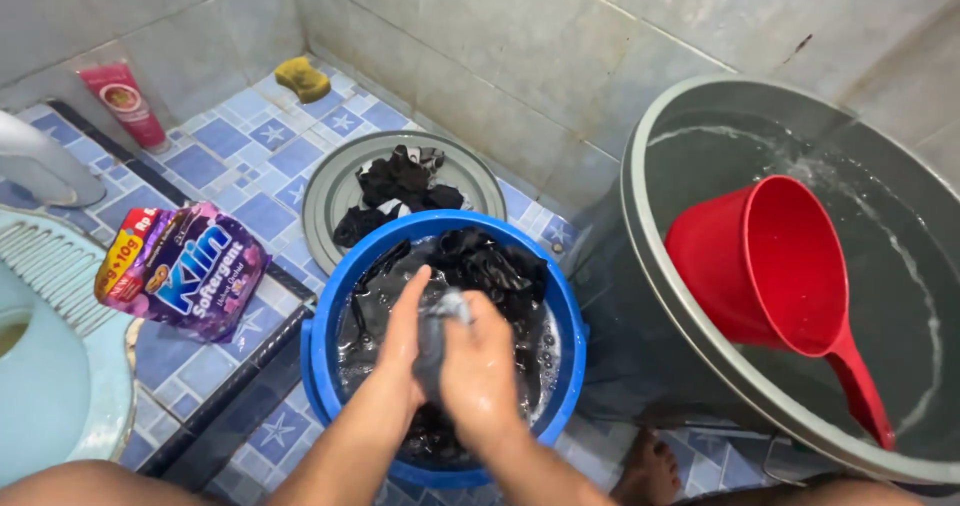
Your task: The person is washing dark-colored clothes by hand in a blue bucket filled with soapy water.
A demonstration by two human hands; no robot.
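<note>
My left hand and my right hand are pressed together over a blue bucket, both gripping a wet grey cloth between them. The bucket holds soapy water and several dark garments. Behind it a grey basin lid lies on the floor with more black clothes piled on it.
A large grey water tub stands at right with a red dipper floating in it. A purple detergent pouch lies on the blue tiled floor at left, next to a squat toilet. A pink tube and yellow sponge sit by the wall. My foot is below the tub.
</note>
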